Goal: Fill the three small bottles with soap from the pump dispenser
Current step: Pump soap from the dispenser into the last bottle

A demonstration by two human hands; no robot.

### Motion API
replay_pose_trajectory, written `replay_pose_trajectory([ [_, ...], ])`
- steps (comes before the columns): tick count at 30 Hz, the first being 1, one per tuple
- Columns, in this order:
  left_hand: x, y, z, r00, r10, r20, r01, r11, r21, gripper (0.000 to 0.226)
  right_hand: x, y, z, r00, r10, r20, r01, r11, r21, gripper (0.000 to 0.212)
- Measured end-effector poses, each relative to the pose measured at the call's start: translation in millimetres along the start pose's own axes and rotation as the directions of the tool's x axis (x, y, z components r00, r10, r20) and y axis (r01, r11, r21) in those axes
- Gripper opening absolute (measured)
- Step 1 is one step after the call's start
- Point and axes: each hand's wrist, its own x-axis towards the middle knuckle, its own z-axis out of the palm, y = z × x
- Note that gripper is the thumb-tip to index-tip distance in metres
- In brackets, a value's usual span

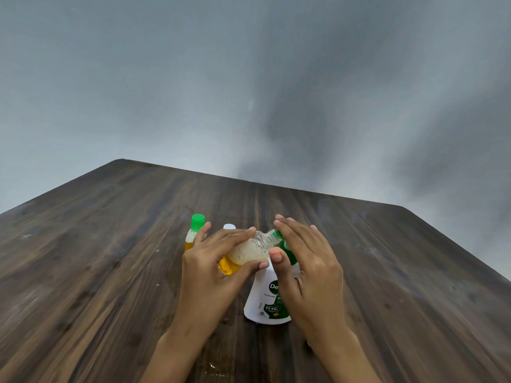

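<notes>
My left hand [213, 261] grips a small clear bottle [247, 252], tilted on its side, holding yellow soap and foam. Its open neck meets the green pump nozzle of the white soap dispenser [265, 297], which stands on the table under my hands. My right hand [307, 261] lies with straight fingers over the green pump head [287, 251], the thumb beside the bottle's neck. Behind my left hand stands a second small bottle [193, 234] with a green cap and yellow soap. The white cap of a third bottle [229, 226] shows above my left fingers; its body is hidden.
All of this sits on a dark wooden table [110, 258], whose far edge meets a plain grey wall. Bare wood stretches to the left and right of my hands. A few small pale specks lie near the front edge.
</notes>
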Motion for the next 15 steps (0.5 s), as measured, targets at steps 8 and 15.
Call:
replay_pose_trajectory([
  [8,2.4,-1.9,0.8,1.0,0.005,0.006,-0.005,1.0,0.021,0.049,4.6,-0.7,-3.2,1.0,-0.003,0.027,0.003,1.0,-0.013,0.073],
  [15,2.3,-1.6,-0.8,1.0,0.008,-0.005,-0.008,1.0,-0.005,0.05,4.6,-0.4,-5.2,0.999,-0.028,0.039,0.028,0.999,-0.017,0.073],
])
